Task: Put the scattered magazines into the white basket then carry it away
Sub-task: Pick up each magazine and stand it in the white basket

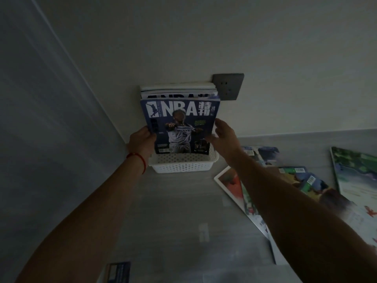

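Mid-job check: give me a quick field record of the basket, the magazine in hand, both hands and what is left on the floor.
basket: white basket on the floor against the wall, below a grey wall socket
in basket: several magazines standing upright
held magazine: blue NBA magazine, upright, lower edge inside the basket
left hand: grip on the magazine's left edge
right hand: at its right edge, fingers spread
remaining: scattered magazines lying on the floor to the right

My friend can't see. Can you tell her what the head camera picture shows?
Two hands, left hand and right hand, stand a blue NBA magazine upright in a white basket against the wall, in front of other magazines there. More magazines lie scattered on the floor to the right.
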`<state>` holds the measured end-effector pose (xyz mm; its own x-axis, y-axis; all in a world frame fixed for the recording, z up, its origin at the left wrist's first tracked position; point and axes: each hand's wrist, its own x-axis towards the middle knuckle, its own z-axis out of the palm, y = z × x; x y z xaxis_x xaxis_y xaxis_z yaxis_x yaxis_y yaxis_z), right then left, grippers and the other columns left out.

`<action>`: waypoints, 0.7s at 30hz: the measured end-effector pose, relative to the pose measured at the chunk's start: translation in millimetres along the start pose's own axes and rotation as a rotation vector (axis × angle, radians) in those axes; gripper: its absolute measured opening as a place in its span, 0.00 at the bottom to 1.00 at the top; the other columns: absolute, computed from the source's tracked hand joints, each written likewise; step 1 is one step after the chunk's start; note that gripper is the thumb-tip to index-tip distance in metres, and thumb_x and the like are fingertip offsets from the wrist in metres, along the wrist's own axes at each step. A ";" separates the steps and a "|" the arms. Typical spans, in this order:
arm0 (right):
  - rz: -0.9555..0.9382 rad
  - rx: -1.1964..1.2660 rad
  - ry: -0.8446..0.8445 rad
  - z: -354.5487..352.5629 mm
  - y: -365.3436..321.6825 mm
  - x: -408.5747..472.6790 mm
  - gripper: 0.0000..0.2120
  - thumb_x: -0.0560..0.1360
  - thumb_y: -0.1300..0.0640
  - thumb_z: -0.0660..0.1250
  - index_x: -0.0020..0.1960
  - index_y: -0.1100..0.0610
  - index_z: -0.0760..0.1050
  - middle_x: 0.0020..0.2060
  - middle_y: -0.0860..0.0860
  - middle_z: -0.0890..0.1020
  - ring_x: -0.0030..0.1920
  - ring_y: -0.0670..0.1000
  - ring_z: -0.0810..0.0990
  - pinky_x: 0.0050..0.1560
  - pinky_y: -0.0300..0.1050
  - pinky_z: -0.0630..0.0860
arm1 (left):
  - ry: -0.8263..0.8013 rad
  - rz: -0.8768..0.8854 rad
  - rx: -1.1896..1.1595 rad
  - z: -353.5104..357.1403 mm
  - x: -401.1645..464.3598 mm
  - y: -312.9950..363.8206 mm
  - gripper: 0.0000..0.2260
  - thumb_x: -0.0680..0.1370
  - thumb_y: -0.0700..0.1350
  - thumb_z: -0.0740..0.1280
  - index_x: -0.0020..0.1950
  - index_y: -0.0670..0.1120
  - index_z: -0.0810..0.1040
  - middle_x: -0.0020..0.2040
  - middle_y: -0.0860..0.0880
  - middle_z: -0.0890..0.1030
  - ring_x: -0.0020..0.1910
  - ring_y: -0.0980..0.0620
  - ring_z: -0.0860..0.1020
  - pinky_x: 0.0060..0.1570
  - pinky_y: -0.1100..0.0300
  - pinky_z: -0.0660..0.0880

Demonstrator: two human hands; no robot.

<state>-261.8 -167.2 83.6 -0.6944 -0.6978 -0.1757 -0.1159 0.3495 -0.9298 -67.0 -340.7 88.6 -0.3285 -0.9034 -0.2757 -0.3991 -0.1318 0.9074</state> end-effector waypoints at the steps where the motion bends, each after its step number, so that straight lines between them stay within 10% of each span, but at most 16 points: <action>1: 0.033 -0.022 -0.027 -1.6 2.9 -3.1 0.39 0.67 0.52 0.73 0.76 0.50 0.64 0.73 0.53 0.73 0.73 0.56 0.71 0.69 0.61 0.73 | -0.024 0.005 0.034 1.4 0.1 0.1 0.11 0.76 0.34 0.64 0.36 0.44 0.73 0.34 0.51 0.75 0.39 0.52 0.74 0.36 0.65 0.71; 5: 0.021 -0.170 -0.044 -18.5 23.4 -29.4 0.33 0.72 0.56 0.73 0.75 0.52 0.67 0.71 0.55 0.74 0.71 0.57 0.72 0.69 0.57 0.72 | -0.082 -0.043 0.123 5.6 -11.4 0.8 0.14 0.76 0.29 0.62 0.61 0.29 0.73 0.57 0.33 0.78 0.63 0.38 0.75 0.56 0.48 0.75; 11: 0.012 -0.419 0.132 -92.9 84.7 -120.8 0.16 0.75 0.63 0.65 0.63 0.58 0.77 0.56 0.58 0.83 0.57 0.59 0.81 0.54 0.45 0.75 | 0.033 0.098 0.321 47.3 -99.3 -1.9 0.20 0.76 0.34 0.63 0.68 0.45 0.73 0.66 0.44 0.77 0.60 0.44 0.77 0.62 0.52 0.75; 17: 0.425 -0.833 0.100 -175.0 172.0 -200.9 0.44 0.72 0.39 0.71 0.79 0.46 0.49 0.81 0.56 0.46 0.80 0.66 0.43 0.73 0.73 0.44 | -0.340 0.235 0.481 144.7 -229.2 -37.0 0.22 0.73 0.31 0.63 0.66 0.40 0.75 0.64 0.40 0.77 0.62 0.42 0.76 0.64 0.51 0.72; 21: 0.525 -0.873 0.038 -197.8 196.6 -224.4 0.50 0.72 0.31 0.65 0.81 0.47 0.40 0.80 0.59 0.41 0.79 0.68 0.43 0.72 0.77 0.53 | -0.537 0.317 0.491 195.5 -303.0 -62.0 0.23 0.72 0.31 0.62 0.66 0.43 0.75 0.65 0.45 0.76 0.66 0.47 0.73 0.68 0.59 0.68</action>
<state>-269.2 181.8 4.2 -0.8267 -0.3103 -0.4693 -0.2572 0.9503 -0.1753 -110.1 21.0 53.9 -0.8076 -0.5311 -0.2562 -0.5084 0.4071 0.7588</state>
